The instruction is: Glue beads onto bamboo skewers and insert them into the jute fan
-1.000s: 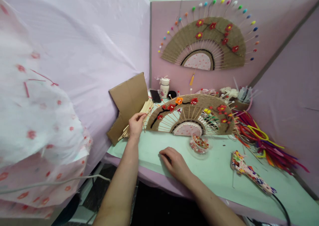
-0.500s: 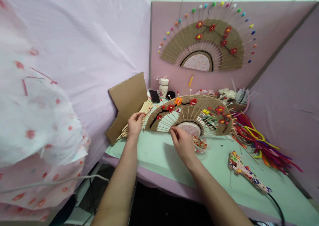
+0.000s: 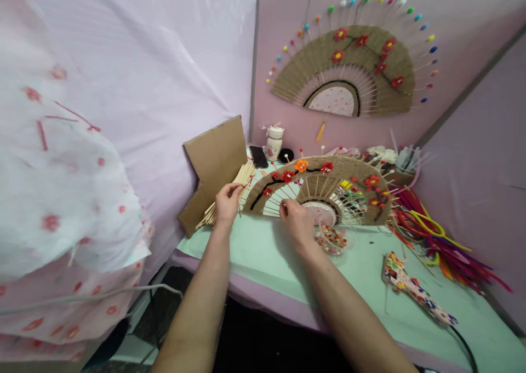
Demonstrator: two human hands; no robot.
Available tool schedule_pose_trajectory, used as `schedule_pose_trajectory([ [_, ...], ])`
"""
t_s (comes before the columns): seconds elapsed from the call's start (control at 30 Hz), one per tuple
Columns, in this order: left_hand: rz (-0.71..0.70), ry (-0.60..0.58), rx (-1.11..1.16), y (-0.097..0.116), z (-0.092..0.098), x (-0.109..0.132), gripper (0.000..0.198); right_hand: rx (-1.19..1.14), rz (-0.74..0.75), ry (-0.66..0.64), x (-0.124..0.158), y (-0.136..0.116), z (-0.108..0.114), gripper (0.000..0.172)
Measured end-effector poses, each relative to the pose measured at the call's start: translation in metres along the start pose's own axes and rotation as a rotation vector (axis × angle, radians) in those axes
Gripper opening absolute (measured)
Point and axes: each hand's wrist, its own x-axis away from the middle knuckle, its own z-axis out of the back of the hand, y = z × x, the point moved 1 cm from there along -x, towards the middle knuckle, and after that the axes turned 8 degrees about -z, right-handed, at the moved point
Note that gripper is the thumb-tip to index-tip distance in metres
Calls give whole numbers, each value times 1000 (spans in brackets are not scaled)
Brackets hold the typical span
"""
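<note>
A handmade fan [image 3: 263, 189] of twine-wrapped ribs and thin sticks stands on the table, with red and orange flowers and bead-tipped sticks along its rim. At its left end, my left hand [image 3: 227, 204] is closed in a pinch on a thin wooden stick. My right hand [image 3: 296, 222] is in front of the fan's lower middle, thumb and fingers pinched together; whatever they hold is too small to make out. Just right of that hand sits a clear bowl of red and pale beads [image 3: 335, 237]. Loose wooden sticks [image 3: 209, 214] lie behind my left hand.
A folded cardboard sheet [image 3: 217, 159] leans at the left. A phone [image 3: 258, 157] and white jar [image 3: 274, 142] stand behind. On the right are colourful pipe cleaners [image 3: 452, 252] and a patterned glue gun [image 3: 419, 293] with its cord. Another fan [image 3: 349, 61] hangs on the wall.
The view has shifted slightly, moving most things a little to the right. My right hand has moved slightly up and left relative to the fan, uncovering more of the bead bowl. My left hand keeps its pinch.
</note>
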Motion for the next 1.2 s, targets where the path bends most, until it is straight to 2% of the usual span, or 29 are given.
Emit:
schedule_pose_trajectory([
  [0.4, 10, 11, -2, 0, -1, 1, 19, 27, 19, 20, -4, -5, -3, 21],
  [0.6, 3, 5, -23, -1, -1, 0, 18, -76, 19, 39, 3, -1, -10, 22],
  [0.77, 15, 2, -8, -2, -2, 0, 18, -247, -35, 23, 2, 2, -16, 22],
  [0.9, 8, -1, 2, -3, -2, 0, 18, -475, -134, -18, -1, 3, -20, 19],
  [1.0, 13, 3, 5, -3, -3, 0, 18, -698, -270, -91, 4, 3, -27, 16],
  [1.2, 16, 6, 6, -3, -2, 0, 19, -1166, -656, -410, 13, -2, -48, 27],
])
